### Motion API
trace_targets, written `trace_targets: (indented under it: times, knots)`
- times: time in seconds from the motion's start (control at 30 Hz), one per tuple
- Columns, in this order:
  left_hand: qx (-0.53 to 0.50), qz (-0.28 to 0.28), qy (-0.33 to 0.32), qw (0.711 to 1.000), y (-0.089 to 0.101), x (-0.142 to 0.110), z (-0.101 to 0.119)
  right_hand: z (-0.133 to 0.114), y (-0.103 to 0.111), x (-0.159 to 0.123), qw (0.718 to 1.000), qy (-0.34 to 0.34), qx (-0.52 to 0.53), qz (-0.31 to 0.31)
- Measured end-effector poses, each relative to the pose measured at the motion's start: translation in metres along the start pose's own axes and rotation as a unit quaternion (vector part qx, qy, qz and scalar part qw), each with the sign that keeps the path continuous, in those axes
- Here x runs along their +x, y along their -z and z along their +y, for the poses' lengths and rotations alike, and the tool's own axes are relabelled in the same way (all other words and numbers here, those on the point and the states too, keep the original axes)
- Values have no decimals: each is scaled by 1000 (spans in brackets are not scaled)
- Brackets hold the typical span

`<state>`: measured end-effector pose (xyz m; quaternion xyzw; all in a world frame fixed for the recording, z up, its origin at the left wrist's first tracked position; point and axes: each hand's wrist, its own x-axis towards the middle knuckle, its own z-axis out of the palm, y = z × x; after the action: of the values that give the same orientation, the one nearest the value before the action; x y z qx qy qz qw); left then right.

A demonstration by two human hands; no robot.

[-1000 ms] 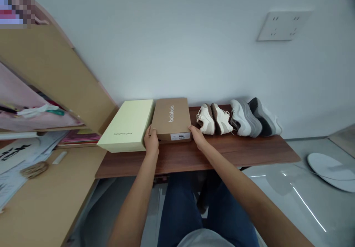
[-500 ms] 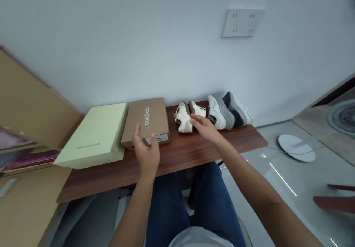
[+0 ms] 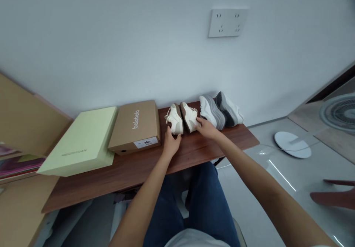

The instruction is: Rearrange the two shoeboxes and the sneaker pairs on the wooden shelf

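Observation:
Two small cream sneakers lie side by side on a dark reddish-brown wooden bench (image 3: pixel 191 152), tipped on their sides with the brown soles facing each other. At the heel of the left cream sneaker (image 3: pixel 174 118), my left hand (image 3: pixel 171 143) has thumb and fingers closed around it. My right hand (image 3: pixel 207 128) pinches the heel side of the right cream sneaker (image 3: pixel 189 116). Just right of that hand are a larger white-and-grey sneaker (image 3: pixel 212 112) and its partner with a dark sole (image 3: pixel 229 109), also tipped over.
A brown balabala shoebox (image 3: pixel 135 125) sits left of the sneakers, beside a pale green box (image 3: pixel 80 139). The wall behind holds a socket plate (image 3: pixel 227 23). On the floor at right stand a fan (image 3: pixel 340 113) with a white round base and part of a reddish-brown stool (image 3: pixel 332 198).
Both hands, apart and off the shoes before, have come to the cream sneakers and taken hold of them. The right cream sneaker is now less covered. The view has shifted slightly right.

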<state>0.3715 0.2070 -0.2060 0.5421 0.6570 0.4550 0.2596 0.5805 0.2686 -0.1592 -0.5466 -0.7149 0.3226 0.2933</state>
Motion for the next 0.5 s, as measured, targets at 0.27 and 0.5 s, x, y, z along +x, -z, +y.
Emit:
trace_targets:
  times: [0.27, 0.5]
  knots:
    - [-49, -13, 53, 997, -3, 16, -9, 9, -12, 7, 997, -13, -48, -54]
    - [82, -24, -4, 996, 15, 21, 28, -7, 8, 14, 993, 61, -100, -31]
